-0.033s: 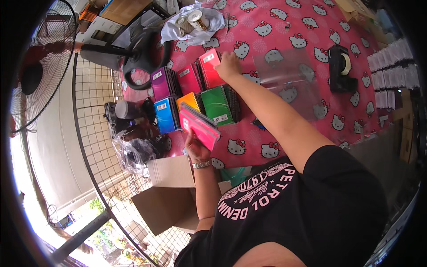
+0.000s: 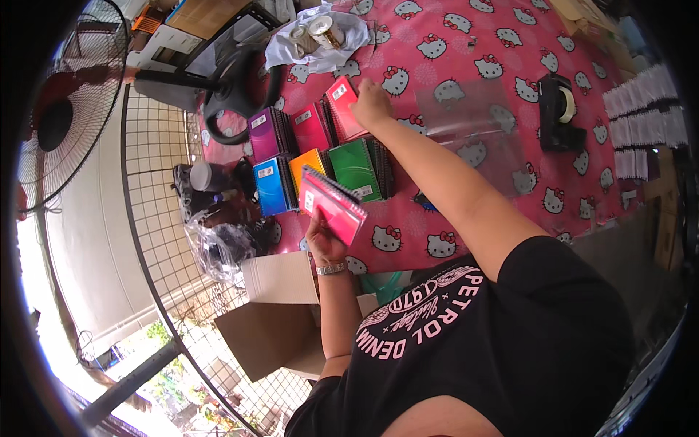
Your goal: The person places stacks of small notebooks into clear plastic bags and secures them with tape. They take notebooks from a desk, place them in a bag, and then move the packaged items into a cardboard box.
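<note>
My left hand (image 2: pixel 325 240) is closed around a small stack of pink spiral notebooks (image 2: pixel 336 213), held tilted above the table's near side. At the far right of the notebook rows, the fingers of my right hand (image 2: pixel 373 106) are closed on the edge of a coral-red spiral notebook (image 2: pixel 342 98). Beside it stand stacks of crimson notebooks (image 2: pixel 311 127) and purple notebooks (image 2: pixel 266 136). The nearer row has blue notebooks (image 2: pixel 271 186), orange notebooks (image 2: pixel 306 164) and green notebooks (image 2: pixel 354 166). The held stack partly covers the orange and green ones.
A pink patterned cloth (image 2: pixel 466 65) covers the table. Clear plastic sheeting (image 2: pixel 473 138) lies right of my right hand, with a black tape dispenser (image 2: pixel 559 113) beyond. An open cardboard box (image 2: pixel 266 339) sits below the near edge. At left are a fan (image 2: pixel 62 120) and wire mesh (image 2: pixel 156 197).
The pink notebooks in my left hand have shifted slightly right and turned a little. The coral-red notebook under my right hand has tilted slightly, and that hand has moved a touch left.
</note>
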